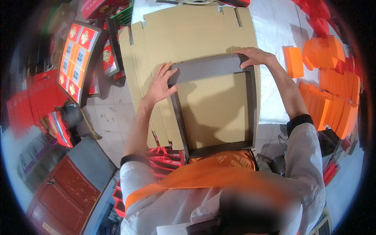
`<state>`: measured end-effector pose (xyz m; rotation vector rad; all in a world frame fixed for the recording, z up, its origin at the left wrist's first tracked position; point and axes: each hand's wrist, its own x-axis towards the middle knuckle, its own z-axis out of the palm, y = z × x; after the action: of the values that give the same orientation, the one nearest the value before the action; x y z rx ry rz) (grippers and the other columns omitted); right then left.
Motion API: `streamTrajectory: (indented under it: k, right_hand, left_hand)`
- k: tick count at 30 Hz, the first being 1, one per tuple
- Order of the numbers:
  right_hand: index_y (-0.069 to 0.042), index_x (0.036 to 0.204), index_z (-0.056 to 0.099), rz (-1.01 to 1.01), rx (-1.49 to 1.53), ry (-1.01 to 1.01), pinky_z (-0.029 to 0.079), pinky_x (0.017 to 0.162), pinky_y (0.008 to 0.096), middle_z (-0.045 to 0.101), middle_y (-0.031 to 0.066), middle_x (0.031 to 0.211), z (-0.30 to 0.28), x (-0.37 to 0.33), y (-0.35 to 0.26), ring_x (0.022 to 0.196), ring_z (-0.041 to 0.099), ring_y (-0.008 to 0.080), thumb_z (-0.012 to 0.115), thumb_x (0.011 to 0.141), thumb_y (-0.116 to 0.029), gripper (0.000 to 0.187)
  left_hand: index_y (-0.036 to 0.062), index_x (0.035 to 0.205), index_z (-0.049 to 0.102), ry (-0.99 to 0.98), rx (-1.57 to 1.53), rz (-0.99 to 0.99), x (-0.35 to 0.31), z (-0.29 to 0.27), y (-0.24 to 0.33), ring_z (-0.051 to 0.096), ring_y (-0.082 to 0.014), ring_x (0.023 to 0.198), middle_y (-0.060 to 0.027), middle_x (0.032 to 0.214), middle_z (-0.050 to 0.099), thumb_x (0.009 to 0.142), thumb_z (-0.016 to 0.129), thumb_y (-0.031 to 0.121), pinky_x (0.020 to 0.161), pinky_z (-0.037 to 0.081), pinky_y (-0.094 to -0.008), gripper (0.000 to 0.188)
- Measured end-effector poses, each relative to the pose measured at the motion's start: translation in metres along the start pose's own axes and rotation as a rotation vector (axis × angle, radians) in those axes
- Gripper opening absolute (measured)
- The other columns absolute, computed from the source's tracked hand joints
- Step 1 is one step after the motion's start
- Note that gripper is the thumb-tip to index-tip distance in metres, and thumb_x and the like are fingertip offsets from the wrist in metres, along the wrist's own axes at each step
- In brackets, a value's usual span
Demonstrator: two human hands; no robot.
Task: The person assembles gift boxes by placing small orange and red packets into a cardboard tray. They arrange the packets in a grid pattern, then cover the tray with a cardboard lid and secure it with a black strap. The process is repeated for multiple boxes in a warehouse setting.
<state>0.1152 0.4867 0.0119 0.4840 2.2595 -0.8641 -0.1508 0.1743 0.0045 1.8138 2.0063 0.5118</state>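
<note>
Now a dark frame [209, 68] spans between left hand [159, 84] and right hand [255, 57].

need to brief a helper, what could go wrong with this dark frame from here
The dark frame could slew sideways: the left hand and right hand are both at its far corners. Its near end, by the orange apron, might snag it. The right forearm might knock the nearby orange box.
</note>
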Motion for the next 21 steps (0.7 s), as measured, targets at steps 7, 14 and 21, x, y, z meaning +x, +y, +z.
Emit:
streamTrajectory:
  k: [7, 14, 21]
  right_hand:
    - [-0.003, 0.114, 0.048, -0.077, -0.206, 0.002, 0.04, 0.086, 0.0412, 0.057, 0.0184, 0.099, -0.008, 0.005, -0.01, 0.1, 0.051, 0.0336, 0.067, 0.07, -0.035, 0.057]
    - [-0.006, 0.097, 0.054, 0.014, -0.524, 0.385, 0.048, 0.071, 0.0373, 0.061, 0.0118, 0.084, 0.029, 0.009, -0.01, 0.083, 0.06, 0.0279, 0.062, 0.076, -0.027, 0.03]
    - [-0.007, 0.093, 0.049, -0.03, -0.384, 0.552, 0.049, 0.066, 0.0367, 0.061, 0.0109, 0.085, 0.033, -0.001, -0.02, 0.082, 0.06, 0.0266, 0.057, 0.077, -0.016, 0.019]
  left_hand:
    - [0.0105, 0.124, 0.045, -0.546, 0.175, -0.182, 0.081, -0.012, 0.008, 0.045, -0.0326, 0.11, -0.014, 0.115, 0.05, 0.067, 0.063, 0.055, 0.091, 0.04, -0.0422, 0.075]
    - [0.015, 0.112, 0.055, -0.407, 0.279, -0.232, 0.077, 0.002, 0.017, 0.053, -0.0259, 0.101, -0.0058, 0.104, 0.057, 0.074, 0.059, 0.051, 0.088, 0.041, -0.0436, 0.053]
    - [0.0142, 0.092, 0.057, -0.013, 0.515, -0.203, 0.055, 0.035, 0.019, 0.057, -0.0194, 0.088, -0.0012, 0.084, 0.06, 0.078, 0.06, 0.028, 0.078, 0.043, -0.0434, 0.02]
